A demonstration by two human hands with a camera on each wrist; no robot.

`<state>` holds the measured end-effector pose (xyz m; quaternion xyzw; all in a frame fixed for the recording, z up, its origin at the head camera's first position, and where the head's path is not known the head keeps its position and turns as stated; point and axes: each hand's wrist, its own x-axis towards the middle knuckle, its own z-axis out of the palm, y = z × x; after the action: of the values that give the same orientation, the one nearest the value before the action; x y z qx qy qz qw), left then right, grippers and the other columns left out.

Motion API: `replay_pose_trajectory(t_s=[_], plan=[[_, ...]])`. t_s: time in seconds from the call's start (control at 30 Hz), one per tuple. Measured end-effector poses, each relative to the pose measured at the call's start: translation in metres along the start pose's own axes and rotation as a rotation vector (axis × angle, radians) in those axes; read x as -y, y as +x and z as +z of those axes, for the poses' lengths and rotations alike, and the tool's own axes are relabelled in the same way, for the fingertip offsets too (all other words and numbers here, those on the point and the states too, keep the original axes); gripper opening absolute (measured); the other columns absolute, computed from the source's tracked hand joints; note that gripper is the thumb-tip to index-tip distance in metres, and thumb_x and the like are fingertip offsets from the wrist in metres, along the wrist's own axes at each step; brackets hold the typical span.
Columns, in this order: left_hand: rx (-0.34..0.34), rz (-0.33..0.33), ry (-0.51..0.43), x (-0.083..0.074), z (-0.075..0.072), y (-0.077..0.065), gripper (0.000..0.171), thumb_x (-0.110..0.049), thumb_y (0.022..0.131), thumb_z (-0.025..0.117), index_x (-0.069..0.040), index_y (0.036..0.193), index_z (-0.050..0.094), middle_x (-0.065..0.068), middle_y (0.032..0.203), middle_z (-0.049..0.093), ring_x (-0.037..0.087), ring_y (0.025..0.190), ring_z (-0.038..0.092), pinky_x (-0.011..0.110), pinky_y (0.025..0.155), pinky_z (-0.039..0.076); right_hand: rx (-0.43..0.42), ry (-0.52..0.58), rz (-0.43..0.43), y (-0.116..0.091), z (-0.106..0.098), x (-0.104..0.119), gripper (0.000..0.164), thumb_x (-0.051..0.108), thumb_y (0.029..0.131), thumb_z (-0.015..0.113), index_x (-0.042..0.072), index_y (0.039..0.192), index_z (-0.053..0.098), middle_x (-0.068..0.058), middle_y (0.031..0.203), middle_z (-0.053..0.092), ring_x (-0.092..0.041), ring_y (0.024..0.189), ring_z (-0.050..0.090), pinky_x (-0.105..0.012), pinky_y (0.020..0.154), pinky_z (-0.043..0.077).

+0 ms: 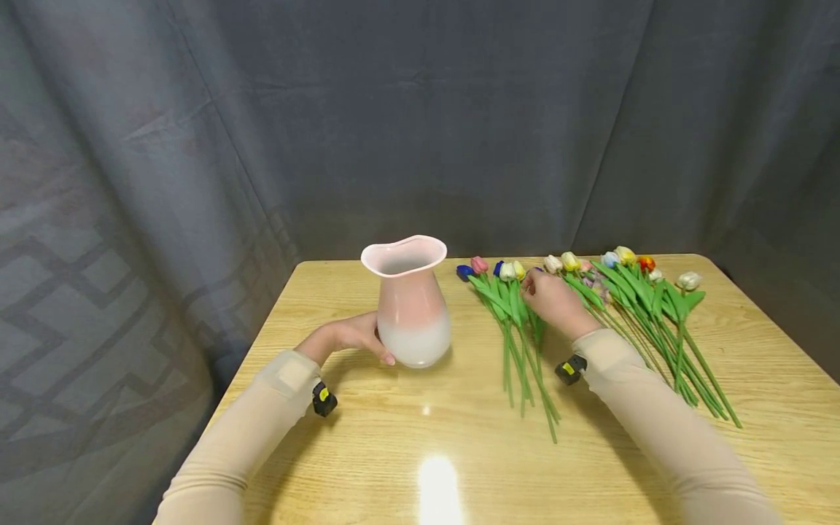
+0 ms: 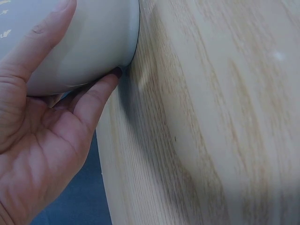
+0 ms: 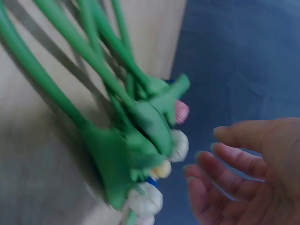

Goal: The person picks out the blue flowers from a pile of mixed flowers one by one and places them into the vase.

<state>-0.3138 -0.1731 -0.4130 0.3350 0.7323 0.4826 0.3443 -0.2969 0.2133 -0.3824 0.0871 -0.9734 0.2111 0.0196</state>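
A pink and white vase with a wavy rim stands upright on the table, left of the flowers. My left hand holds it low on its left side. In the left wrist view the thumb lies along the vase wall while the other fingers reach round near its base. Over the heads of a group of artificial tulips, right of the vase, hovers my right hand. The right wrist view shows that hand's fingers loosely bent with nothing between them, beside white tulip heads and green leaves.
More tulips in white, yellow, orange and pale blue lie spread on the right part of the wooden table, stems toward me. A dark grey curtain hangs right behind the table's far edge.
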Motion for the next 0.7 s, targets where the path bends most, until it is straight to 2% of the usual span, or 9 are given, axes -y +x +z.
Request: replay_pose_trajectory(t_s=[0.13, 0.27, 0.43, 0.6, 0.7], plan=[[-0.003, -0.008, 0.000, 0.001, 0.000, 0.000, 0.087, -0.001, 0.071, 0.081, -0.009, 0.144, 0.034, 0.010, 0.140, 0.049, 0.024, 0.126, 0.048, 0.039, 0.108, 0.038, 0.089, -0.028, 0.014, -0.001, 0.013, 0.001, 0.023, 0.017, 0.096, 0.055, -0.001, 0.112, 0.055, -0.014, 0.089, 0.064, -0.018, 0.063, 0.055, -0.032, 0.057, 0.044], [-0.017, -0.023, 0.011, 0.002, 0.000, 0.000, 0.087, -0.001, 0.071, 0.081, -0.009, 0.144, 0.035, 0.010, 0.140, 0.049, 0.023, 0.126, 0.048, 0.039, 0.108, 0.038, 0.120, -0.052, 0.021, -0.002, 0.017, 0.001, 0.019, 0.017, 0.095, 0.056, 0.001, 0.106, 0.056, -0.007, 0.078, 0.060, -0.016, 0.060, 0.049, -0.030, 0.054, 0.040], [-0.034, -0.041, 0.031, 0.000, 0.000, -0.001, 0.087, -0.003, 0.070, 0.083, -0.010, 0.143, 0.035, 0.009, 0.139, 0.049, 0.022, 0.125, 0.048, 0.039, 0.107, 0.038, 0.150, -0.084, 0.059, -0.003, 0.019, 0.001, 0.011, 0.017, 0.095, 0.058, 0.006, 0.094, 0.056, -0.005, 0.080, 0.058, -0.017, 0.065, 0.050, -0.032, 0.056, 0.040], [-0.034, -0.049, 0.032, -0.002, 0.000, -0.002, 0.087, -0.002, 0.070, 0.083, -0.010, 0.143, 0.036, 0.008, 0.138, 0.050, 0.022, 0.125, 0.049, 0.039, 0.107, 0.038, 0.218, -0.141, 0.118, 0.000, 0.026, 0.000, 0.023, 0.022, 0.094, 0.058, 0.011, 0.075, 0.052, -0.002, 0.069, 0.050, -0.017, 0.060, 0.047, -0.032, 0.054, 0.039], [-0.030, -0.045, 0.028, -0.002, 0.000, -0.001, 0.088, -0.001, 0.070, 0.083, -0.011, 0.143, 0.035, 0.008, 0.139, 0.049, 0.023, 0.126, 0.048, 0.039, 0.108, 0.037, 0.255, -0.171, 0.154, 0.002, 0.031, 0.001, 0.025, 0.026, 0.092, 0.059, 0.010, 0.073, 0.054, -0.004, 0.070, 0.054, -0.018, 0.061, 0.050, -0.036, 0.055, 0.042]])
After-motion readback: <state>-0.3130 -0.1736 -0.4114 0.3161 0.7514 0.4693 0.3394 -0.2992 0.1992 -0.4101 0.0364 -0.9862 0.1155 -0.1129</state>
